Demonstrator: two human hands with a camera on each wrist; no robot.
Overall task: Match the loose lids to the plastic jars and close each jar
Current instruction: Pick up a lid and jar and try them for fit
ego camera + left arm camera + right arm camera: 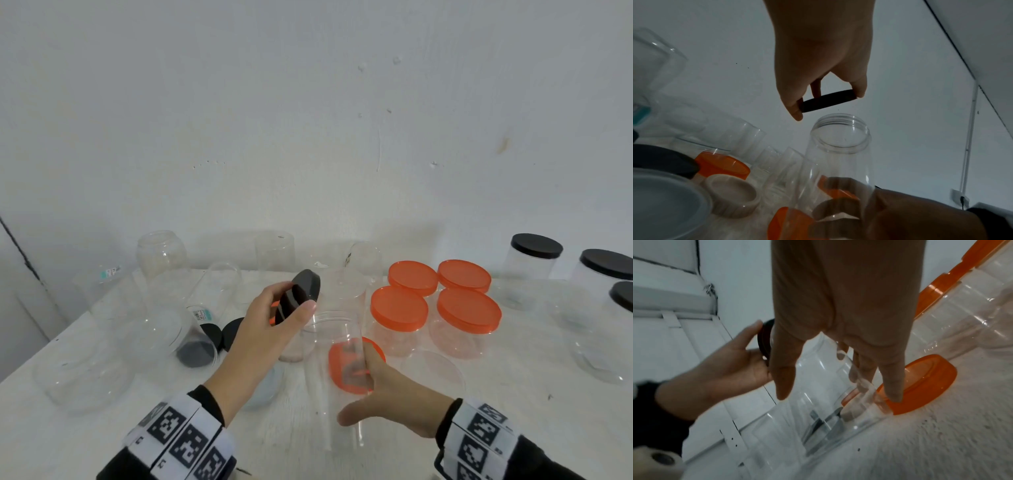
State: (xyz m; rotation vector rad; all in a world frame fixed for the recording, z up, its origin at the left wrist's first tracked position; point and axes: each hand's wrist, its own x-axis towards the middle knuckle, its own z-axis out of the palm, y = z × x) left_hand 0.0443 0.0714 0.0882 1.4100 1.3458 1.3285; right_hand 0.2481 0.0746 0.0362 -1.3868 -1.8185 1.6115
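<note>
The left hand [270, 318] pinches a black lid [298, 296] by its rim, thumb on one edge and fingers on the other, holding it tilted just above and to the left of an open jar mouth. The right hand [387, 397] wraps around the lower body of a tall clear jar [334, 363] standing on the worktop [513, 428] near the front, fingers curled round its far side and the thumb spread on the near side.

The jar looks thin-walled and light, so it would probably tip or skate on the worktop unless held down; squeezing hard might flex the wall and pull the threaded neck [839, 128] out of round. A low hold like this one steadies the base and leaves the neck free. The lid seems rigid and light, with what looks like a ribbed edge that should give grip for turning; it needs levelling before it meets the threads.

Just behind the jar a loose orange lid [375, 346] lies flat. To the right stand four jars with orange lids [435, 298], and further right black-lidded jars [536, 246]. Open clear jars [161, 253] crowd the left and far side, with loose black lids [222, 332] among them.
</note>
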